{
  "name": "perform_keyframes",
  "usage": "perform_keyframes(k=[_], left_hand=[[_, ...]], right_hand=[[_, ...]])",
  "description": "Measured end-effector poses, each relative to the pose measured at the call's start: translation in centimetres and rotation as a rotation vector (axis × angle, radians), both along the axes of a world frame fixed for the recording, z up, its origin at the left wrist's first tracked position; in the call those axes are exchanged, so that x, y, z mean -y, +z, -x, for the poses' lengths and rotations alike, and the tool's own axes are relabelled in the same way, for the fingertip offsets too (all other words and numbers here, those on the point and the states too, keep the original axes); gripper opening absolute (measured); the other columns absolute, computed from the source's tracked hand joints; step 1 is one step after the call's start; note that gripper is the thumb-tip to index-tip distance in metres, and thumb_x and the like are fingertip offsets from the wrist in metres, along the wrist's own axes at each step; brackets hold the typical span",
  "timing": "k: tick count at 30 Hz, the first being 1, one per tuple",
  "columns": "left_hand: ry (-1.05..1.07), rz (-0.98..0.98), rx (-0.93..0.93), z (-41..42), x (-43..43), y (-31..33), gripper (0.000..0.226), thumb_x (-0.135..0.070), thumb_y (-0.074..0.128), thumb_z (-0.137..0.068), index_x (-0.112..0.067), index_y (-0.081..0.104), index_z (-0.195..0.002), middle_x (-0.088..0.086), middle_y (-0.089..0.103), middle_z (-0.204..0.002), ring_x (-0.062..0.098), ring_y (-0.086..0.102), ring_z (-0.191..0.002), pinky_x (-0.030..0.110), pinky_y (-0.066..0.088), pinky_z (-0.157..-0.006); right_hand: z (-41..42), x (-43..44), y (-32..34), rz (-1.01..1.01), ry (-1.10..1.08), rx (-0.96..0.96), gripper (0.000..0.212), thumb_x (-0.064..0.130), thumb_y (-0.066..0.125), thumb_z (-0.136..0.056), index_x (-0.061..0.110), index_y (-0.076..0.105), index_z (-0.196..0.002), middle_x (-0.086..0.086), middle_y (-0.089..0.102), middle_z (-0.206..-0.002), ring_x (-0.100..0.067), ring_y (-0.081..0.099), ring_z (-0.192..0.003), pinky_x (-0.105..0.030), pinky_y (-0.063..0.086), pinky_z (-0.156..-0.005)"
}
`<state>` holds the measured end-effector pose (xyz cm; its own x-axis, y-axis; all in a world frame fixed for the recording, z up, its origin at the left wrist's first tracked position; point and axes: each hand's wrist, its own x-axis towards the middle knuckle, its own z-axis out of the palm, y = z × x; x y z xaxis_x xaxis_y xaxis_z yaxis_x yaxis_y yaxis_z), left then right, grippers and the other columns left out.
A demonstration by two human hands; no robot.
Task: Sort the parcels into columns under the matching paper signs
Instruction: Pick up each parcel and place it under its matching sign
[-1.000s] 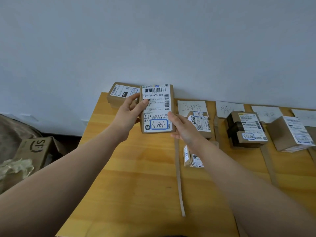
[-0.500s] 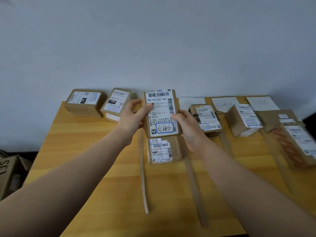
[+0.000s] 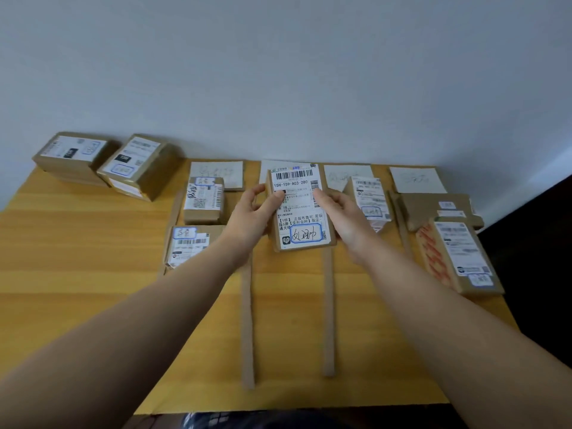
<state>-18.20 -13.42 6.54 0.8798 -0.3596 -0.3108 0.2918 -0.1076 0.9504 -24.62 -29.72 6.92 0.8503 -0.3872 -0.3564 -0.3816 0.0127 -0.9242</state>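
Head view: your left hand point(image 3: 250, 221) and right hand point(image 3: 343, 218) pinch the flat cardboard parcel point(image 3: 300, 212) by its long edges, just below the half-covered paper sign point(image 3: 265, 173) — whether it touches the table point(image 3: 93, 274) is unclear. Lower it level, label up, square to that sign — stiff card may slide on smooth wood.

- A yellow wooden table point(image 3: 93, 305) stands against a plain pale wall point(image 3: 278, 72).
- Long brown cardboard strips point(image 3: 247, 329) lie flat on it, running front to back.
- A dark area point(image 3: 541, 258) lies beyond its right edge.
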Motion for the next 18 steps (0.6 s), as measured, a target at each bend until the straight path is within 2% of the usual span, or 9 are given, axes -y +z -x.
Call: perform_keyframes(k=[4,8,12,15,18], left_hand=[[-0.058,-0.123,0.042,1.6,2.8,-1.2,0.048,-0.051,0.039,-0.097,-0.021,0.044,-0.135,-0.003,0.067,-0.109,0.013,0.065,-0.098,0.027,0.053,-0.080],[-0.065,-0.280,0.041,1.9,4.3,-2.5,0.061,-0.061,0.028,-0.095,-0.021,0.043,-0.138,0.002,0.057,-0.129,0.020,0.057,-0.112,0.042,0.047,-0.097],[-0.164,-0.344,0.052,2.8,5.8,-3.8,0.055,-0.053,0.030,-0.098,-0.018,0.043,-0.138,0.003,0.055,-0.128,0.021,0.057,-0.110,0.038,0.047,-0.092],[-0.208,-0.384,0.067,3.7,7.0,-4.9,0.056,-0.054,0.031,-0.098,-0.020,0.039,-0.141,0.000,0.052,-0.131,0.020,0.057,-0.107,0.036,0.047,-0.090],[-0.245,-0.424,0.061,4.3,7.8,-5.8,0.055,-0.054,0.031,-0.098,-0.020,0.039,-0.140,-0.001,0.053,-0.127,0.017,0.057,-0.105,0.037,0.048,-0.091]], right_hand=[[2.0,2.9,-0.9,0.018,-0.010,-0.037,0.048,0.053,0.061,-0.086,0.019,0.052,-0.118,0.006,0.070,-0.099,-0.006,0.067,-0.087,-0.020,0.048,-0.069],[4.3,5.5,-2.2,0.001,-0.028,-0.066,0.043,0.047,0.061,-0.089,0.016,0.053,-0.117,0.006,0.071,-0.096,-0.004,0.068,-0.081,-0.017,0.048,-0.062],[7.1,8.0,-3.6,-0.042,-0.075,-0.086,0.039,0.038,0.064,-0.089,0.013,0.054,-0.117,0.004,0.070,-0.092,-0.001,0.070,-0.068,-0.014,0.051,-0.052],[9.0,9.7,-4.9,-0.044,-0.117,-0.130,0.040,0.040,0.064,-0.089,0.013,0.053,-0.116,0.002,0.071,-0.090,-0.006,0.070,-0.072,-0.015,0.050,-0.054],[10.4,10.9,-6.3,-0.062,-0.151,-0.193,0.042,0.045,0.063,-0.088,0.016,0.052,-0.116,0.001,0.072,-0.092,-0.011,0.069,-0.080,-0.022,0.048,-0.063]])
